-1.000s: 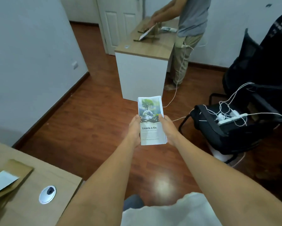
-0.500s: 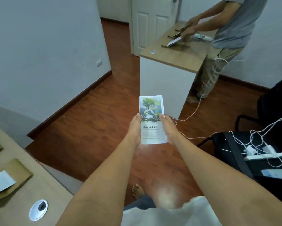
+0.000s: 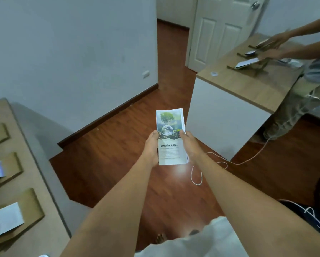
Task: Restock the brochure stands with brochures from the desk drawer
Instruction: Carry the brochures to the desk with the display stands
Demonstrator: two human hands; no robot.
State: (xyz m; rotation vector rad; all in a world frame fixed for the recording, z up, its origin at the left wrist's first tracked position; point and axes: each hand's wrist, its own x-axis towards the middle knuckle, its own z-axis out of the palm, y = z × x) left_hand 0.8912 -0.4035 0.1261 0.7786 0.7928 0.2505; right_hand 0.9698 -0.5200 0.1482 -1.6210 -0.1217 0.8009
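Two outstretched hands [image 3: 171,147], brochure stack [image 3: 171,138] gripped

Brochure stack [image 3: 171,138] sitting centre, above floor [image 3: 107,154], btwn left hand [image 3: 151,147] and right hand [image 3: 189,147], one grip on each long edge. Left: tabletop [image 3: 31,164] carrying row of stands [image 3: 16,217] w/ brochures lying in them. Right, farther back: second tabletop [image 3: 248,84] bearing more stands [image 3: 248,64]; another person [image 3: 303,86] standing just beyond it. Cable [image 3: 209,164] lying on floor right of stack.
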